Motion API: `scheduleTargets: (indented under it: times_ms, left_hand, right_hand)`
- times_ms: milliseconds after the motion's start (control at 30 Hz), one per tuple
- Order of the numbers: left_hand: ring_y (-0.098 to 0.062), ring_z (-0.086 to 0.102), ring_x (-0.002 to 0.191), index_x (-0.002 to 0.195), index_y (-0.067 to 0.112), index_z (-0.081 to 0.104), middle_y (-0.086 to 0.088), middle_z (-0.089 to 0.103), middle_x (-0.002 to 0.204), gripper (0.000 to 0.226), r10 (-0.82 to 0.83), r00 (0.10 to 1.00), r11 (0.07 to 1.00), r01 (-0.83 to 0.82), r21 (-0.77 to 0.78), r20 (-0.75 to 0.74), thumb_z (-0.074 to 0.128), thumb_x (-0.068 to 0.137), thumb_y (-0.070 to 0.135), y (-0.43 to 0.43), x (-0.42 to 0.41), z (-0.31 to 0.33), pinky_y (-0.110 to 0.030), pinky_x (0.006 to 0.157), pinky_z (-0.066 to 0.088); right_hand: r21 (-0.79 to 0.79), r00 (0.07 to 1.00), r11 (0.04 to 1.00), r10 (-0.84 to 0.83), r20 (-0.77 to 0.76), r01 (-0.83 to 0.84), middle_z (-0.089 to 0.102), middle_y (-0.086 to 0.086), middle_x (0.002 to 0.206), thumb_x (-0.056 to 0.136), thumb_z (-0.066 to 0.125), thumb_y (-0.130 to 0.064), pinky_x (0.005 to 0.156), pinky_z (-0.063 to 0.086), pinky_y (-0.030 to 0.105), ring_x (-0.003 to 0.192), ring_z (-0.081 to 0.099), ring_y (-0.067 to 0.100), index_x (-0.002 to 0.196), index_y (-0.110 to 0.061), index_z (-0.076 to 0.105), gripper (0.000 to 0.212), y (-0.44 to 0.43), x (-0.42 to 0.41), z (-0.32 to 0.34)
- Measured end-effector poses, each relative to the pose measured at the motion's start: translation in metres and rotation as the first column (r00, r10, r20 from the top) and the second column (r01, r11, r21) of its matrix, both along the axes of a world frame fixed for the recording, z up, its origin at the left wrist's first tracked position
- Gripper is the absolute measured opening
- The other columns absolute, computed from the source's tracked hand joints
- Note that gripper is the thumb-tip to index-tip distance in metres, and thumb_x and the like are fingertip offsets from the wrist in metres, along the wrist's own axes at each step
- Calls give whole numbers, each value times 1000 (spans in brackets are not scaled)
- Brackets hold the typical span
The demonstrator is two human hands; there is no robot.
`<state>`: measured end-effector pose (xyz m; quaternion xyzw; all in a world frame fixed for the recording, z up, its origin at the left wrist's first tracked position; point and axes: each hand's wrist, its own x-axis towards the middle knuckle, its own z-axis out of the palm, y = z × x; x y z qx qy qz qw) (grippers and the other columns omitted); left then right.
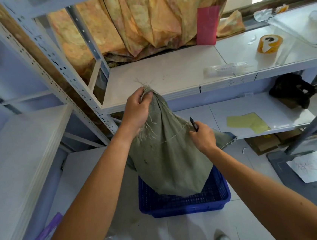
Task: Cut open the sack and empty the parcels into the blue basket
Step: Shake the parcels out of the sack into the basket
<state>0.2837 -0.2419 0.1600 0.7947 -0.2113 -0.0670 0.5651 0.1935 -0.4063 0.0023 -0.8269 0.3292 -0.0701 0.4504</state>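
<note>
We have the left hand (136, 110) up high, its grip clamped on the bunched, frayed neck of the green sack (168, 158). The sack hangs from there with its bottom end resting inside the blue basket (185, 203) on the floor. The right hand (203, 136) has its grip closed round a slim dark cutter (193, 123), tip pointing up, just beside the twine (175, 135) running across the sack's side.

Here is what worries us. The blade sits close to the cloth, so a hard pull could slice through the weave into whatever is packed inside. If the blade skids off that taut twine, it may travel up toward the left wrist. The sack also leans toward the basket's far rim, so if it opens on the side, parcels may spill onto the floor.

By our count: one sack, one basket, one cutter, two hands at work. We see no parcels yet, as the sack hides them. One tape roll (269, 44) sits on the shelf (168, 75) behind.
</note>
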Motion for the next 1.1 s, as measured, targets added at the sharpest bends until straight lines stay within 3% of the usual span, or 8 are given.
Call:
scheduleTargets:
  times_ms: [67, 167, 300, 433, 567, 700, 833, 1100]
  left_hand:
    - [-20, 65, 97, 96, 28, 70, 0, 71, 98, 18, 21, 999, 996, -24, -83, -41, 55, 102, 23, 4, -2, 12, -41, 95, 51]
    - [-26, 67, 103, 98, 26, 72, -4, 72, 100, 17, 56, 988, 974, -85, -211, -141, 56, 102, 21, 12, -2, 30, -49, 102, 50]
    - [-21, 70, 97, 102, 19, 69, -5, 73, 99, 19, 69, 962, 917, -165, -363, -264, 51, 105, 16, 27, -1, 45, -42, 97, 56]
    - [-21, 70, 102, 107, 20, 68, -6, 72, 107, 18, 115, 945, 905, -228, -360, -308, 51, 105, 18, 38, 3, 41, -38, 94, 57]
    - [-23, 69, 108, 119, 15, 67, -9, 72, 115, 23, 194, 922, 918, -291, -268, -335, 50, 105, 23, 55, 14, 16, -40, 99, 55]
    - [-27, 65, 116, 127, 16, 64, -10, 67, 124, 32, 276, 889, 930, -343, -131, -366, 53, 101, 32, 80, 30, -23, -47, 105, 50]
    - [-23, 62, 113, 126, 19, 61, -4, 65, 121, 26, 385, 847, 911, -411, 5, -366, 50, 104, 28, 99, 32, -70, -41, 104, 49]
    - [-29, 59, 118, 144, 9, 50, -12, 59, 136, 45, 504, 736, 858, -370, 355, -452, 46, 104, 30, 138, 28, -200, -44, 102, 50]
  right_hand:
    - [-123, 996, 992, 0, -91, -11, 55, 12, 130, 93, 56, -23, 85, 49, 45, 111, 59, 37, 144, -21, 46, 52, -3, -5, -7]
    - [-269, 983, 962, -8, -186, -43, 55, 13, 128, 95, 57, -27, 81, 50, 46, 104, 61, 38, 133, -16, 50, 40, -12, -16, -20]
    - [-288, 975, 958, -67, -211, 3, 65, 14, 102, 96, 48, -19, 76, 55, 44, 86, 64, 34, 105, -10, 68, 23, -25, -31, -42]
    - [-246, 988, 969, -42, -147, 4, 70, 16, 96, 96, 47, -15, 69, 50, 41, 85, 64, 35, 105, -16, 63, 19, -18, -33, -39]
    - [-239, 996, 971, -9, -87, -13, 69, 22, 96, 100, 45, -13, 65, 42, 37, 79, 58, 33, 113, -12, 60, 20, -12, -33, -38]
    - [-211, 995, 975, 59, -75, -74, 68, 22, 98, 100, 46, -17, 68, 50, 43, 86, 63, 39, 112, -14, 59, 18, -12, -29, -41]
    - [-228, 990, 965, 111, -85, -128, 68, 27, 102, 99, 48, -16, 71, 51, 47, 91, 63, 44, 114, -12, 60, 20, -11, -24, -46]
    - [-514, 984, 840, 134, -116, -175, 70, 27, 92, 99, 48, -14, 60, 35, 37, 80, 65, 44, 115, -10, 58, 19, -27, -5, -57]
